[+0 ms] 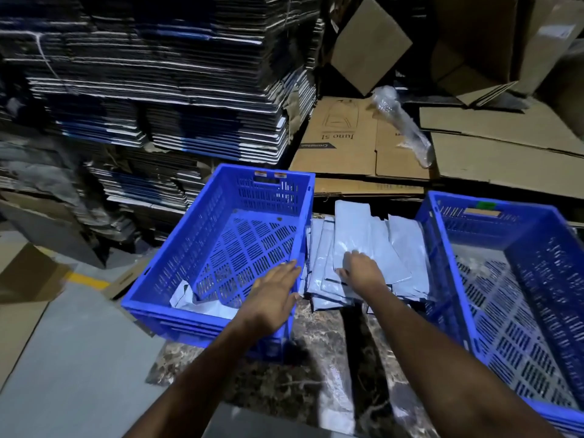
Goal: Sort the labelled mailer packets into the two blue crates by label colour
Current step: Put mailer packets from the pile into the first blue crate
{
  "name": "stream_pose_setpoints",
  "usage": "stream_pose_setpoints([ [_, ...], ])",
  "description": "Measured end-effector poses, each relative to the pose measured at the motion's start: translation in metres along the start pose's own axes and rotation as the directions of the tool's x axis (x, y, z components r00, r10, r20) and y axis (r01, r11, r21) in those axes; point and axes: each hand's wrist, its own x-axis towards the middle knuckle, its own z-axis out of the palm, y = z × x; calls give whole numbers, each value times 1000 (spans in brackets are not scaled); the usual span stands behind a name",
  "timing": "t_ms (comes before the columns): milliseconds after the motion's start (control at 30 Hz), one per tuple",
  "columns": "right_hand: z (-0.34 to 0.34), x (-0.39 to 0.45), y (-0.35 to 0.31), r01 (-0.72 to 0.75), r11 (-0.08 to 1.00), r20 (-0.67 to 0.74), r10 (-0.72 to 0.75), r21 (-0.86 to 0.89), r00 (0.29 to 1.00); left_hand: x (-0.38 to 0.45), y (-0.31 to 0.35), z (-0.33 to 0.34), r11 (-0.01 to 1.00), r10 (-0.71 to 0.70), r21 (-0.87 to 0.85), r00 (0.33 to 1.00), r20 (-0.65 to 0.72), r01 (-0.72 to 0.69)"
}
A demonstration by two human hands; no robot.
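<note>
Several pale grey mailer packets (pixel 363 248) lie in a loose pile on the dark marbled table (pixel 284 368), between two blue crates. The left crate (pixel 221 197) has a red-orange sticker on its far rim and one white packet (pixel 196 303) lying at its near end. The right crate (pixel 521 222) has a green sticker on its far rim. My left hand (pixel 271 295) hovers flat with straight fingers over the left crate's right rim. My right hand (pixel 363 270) rests on the pile, its fingers curled on the top packet. No labels are visible on the packets.
Tall stacks of flattened cartons (pixel 151 90) rise behind the left crate. Flat brown cardboard sheets (pixel 363 143) and a bubble-wrap roll (pixel 401 121) lie behind the pile. Grey floor with a yellow line (pixel 88 281) is at the left.
</note>
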Motion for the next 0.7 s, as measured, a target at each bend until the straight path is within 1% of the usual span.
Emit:
stream_pose_setpoints([
  [100, 5, -2, 2, -60, 997, -11, 60, 48, 998, -4, 7, 1, 1000, -19, -16, 999, -34, 19],
  [133, 5, -3, 4, -76, 994, -42, 80, 72, 996, -5, 9, 1, 999, -25, -21, 999, -38, 24],
  [167, 4, -5, 6, -82, 990, -108, 94, 111, 990, -5, 11, 3, 999, -26, -30, 999, -46, 24],
  [200, 1, -8, 8, -77, 979, -194, 114, 189, 974, -4, 12, 4, 999, -12, -44, 997, -74, 9],
  [233, -3, -13, 9, -64, 948, -265, 152, 313, 952, -3, 14, 4, 997, 10, -69, 993, -121, -19],
  [267, -10, -21, 8, -33, 890, -317, 197, 455, 928, -2, 17, 4, 993, 33, -106, 985, -170, -51],
  [300, -16, -29, 9, 7, 806, -339, 241, 592, 909, -2, 22, 2, 986, 42, -150, 976, -216, -76],
  [367, -35, -54, 6, 85, 609, -342, 319, 789, 884, 2, 36, -1, 949, -12, -305, 963, -268, -73],
  [400, -42, -69, 4, 102, 495, -303, 345, 863, 888, 4, 44, -4, 902, -71, -428, 963, -259, -49],
  [433, -46, -84, 0, 109, 354, -240, 352, 929, 905, 5, 53, -5, 819, -145, -574, 966, -216, -5],
  [467, -48, -100, -2, 113, 208, -182, 346, 971, 920, 9, 61, -4, 693, -207, -720, 967, -150, 37],
  [500, -47, -116, -4, 122, 94, -146, 325, 988, 934, 13, 66, -2, 523, -254, -848, 965, -57, 88],
  [533, -43, -131, -6, 129, 4, -125, 296, 992, 947, 15, 72, -2, 313, -268, -940, 962, 50, 136],
  [567, -38, -144, -8, 117, -68, -94, 269, 991, 959, 18, 76, 1, 124, -259, -977, 956, 135, 171],
  [600, -33, -157, -9, 99, -123, -68, 235, 988, 970, 22, 77, 4, -29, -243, -985, 955, 171, 169],
  [633, -30, -168, -9, 75, -170, -40, 202, 982, 978, 22, 79, 5, -115, -242, -984, 957, 162, 138],
  [667, -32, -178, -9, 57, -204, -22, 171, 977, 985, 21, 80, 5, -143, -252, -986, 960, 123, 89],
  [700, -35, -185, -7, 36, -209, -6, 142, 977, 990, 18, 83, 4, -119, -250, -992, 966, 64, 35],
])
